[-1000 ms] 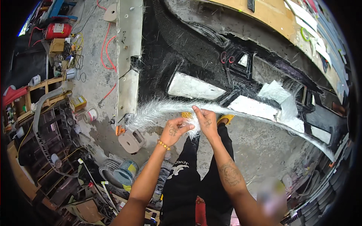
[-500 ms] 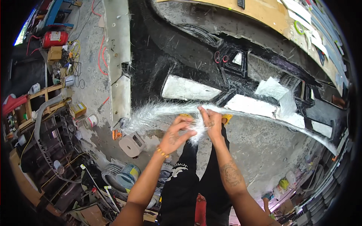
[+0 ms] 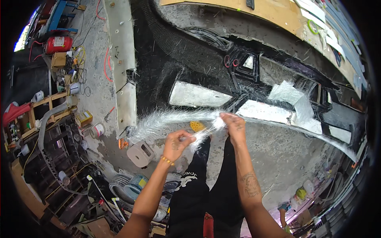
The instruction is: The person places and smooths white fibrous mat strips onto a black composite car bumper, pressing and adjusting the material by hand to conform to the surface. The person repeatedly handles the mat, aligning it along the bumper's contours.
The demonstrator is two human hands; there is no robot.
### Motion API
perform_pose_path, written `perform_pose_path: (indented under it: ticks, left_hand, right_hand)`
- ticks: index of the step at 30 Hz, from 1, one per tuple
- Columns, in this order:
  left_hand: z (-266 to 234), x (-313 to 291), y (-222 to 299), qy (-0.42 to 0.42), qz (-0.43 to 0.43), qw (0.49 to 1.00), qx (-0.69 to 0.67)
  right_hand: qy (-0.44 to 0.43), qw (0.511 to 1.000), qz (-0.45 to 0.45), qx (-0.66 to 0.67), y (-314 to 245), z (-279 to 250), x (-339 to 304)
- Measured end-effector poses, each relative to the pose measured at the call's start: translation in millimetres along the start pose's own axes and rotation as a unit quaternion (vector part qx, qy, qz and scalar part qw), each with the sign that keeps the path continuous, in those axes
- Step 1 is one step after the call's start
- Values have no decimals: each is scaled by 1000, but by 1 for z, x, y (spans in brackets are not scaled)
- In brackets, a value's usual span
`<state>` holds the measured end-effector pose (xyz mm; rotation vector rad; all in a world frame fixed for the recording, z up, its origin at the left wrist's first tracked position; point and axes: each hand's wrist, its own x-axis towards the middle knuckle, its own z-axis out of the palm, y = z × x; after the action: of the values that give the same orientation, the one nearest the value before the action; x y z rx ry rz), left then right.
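A tuft of white glass fibre (image 3: 204, 139) stretches between my two hands, its strands pulled thin in the middle. My left hand (image 3: 176, 144) pinches the lower left end between thumb and fingers. At the upper right end, my right hand (image 3: 235, 127) is closed on the fibre close to the mould's edge. Just beyond my hands runs a shaggy strip of glass fibre (image 3: 166, 116) along the near edge of the black mould (image 3: 190, 63). White flat patches (image 3: 200, 93) and a loose piece of fibre mat (image 3: 285, 93) lie on that mould.
Red-handled scissors (image 3: 231, 62) rest on the mould. A beige stool (image 3: 139, 155) stands left of my legs, with tyres (image 3: 119, 184) behind it. Cans, a red tank (image 3: 58, 44) and cables crowd the left. A green tape roll (image 3: 312, 27) lies on the far-right board.
My hands have moved apart, the left one down and left, the right one to the right. The fibre bunched between them has been drawn out into a longer, thinner tuft.
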<state>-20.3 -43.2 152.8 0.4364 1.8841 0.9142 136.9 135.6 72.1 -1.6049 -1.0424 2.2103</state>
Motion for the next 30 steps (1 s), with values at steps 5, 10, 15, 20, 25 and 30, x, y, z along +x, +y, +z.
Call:
perform_pose_path:
  ticks: [5, 10, 15, 20, 25, 30]
  left_hand:
    - [0, -2, 28, -45, -10, 994, -101]
    - [40, 26, -22, 37, 47, 982, -178]
    - [36, 15, -11, 3, -100, 955, -280]
    - [13, 11, -42, -38, -91, 995, -16]
    - [2, 1, -10, 5, -20, 999, 50]
    - [-21, -4, -7, -34, -5, 999, -19]
  right_hand:
    - [-29, 993, -42, -110, 7, 14, -15]
    - [11, 990, 50, 129, 14, 44, -47]
    - [47, 973, 84, 212, 41, 46, -58]
    - [-134, 987, 88, 18, 24, 25, -58]
    - [-47, 994, 73, 70, 27, -2, -51]
    - [-39, 999, 24, 29, 24, -27, -43]
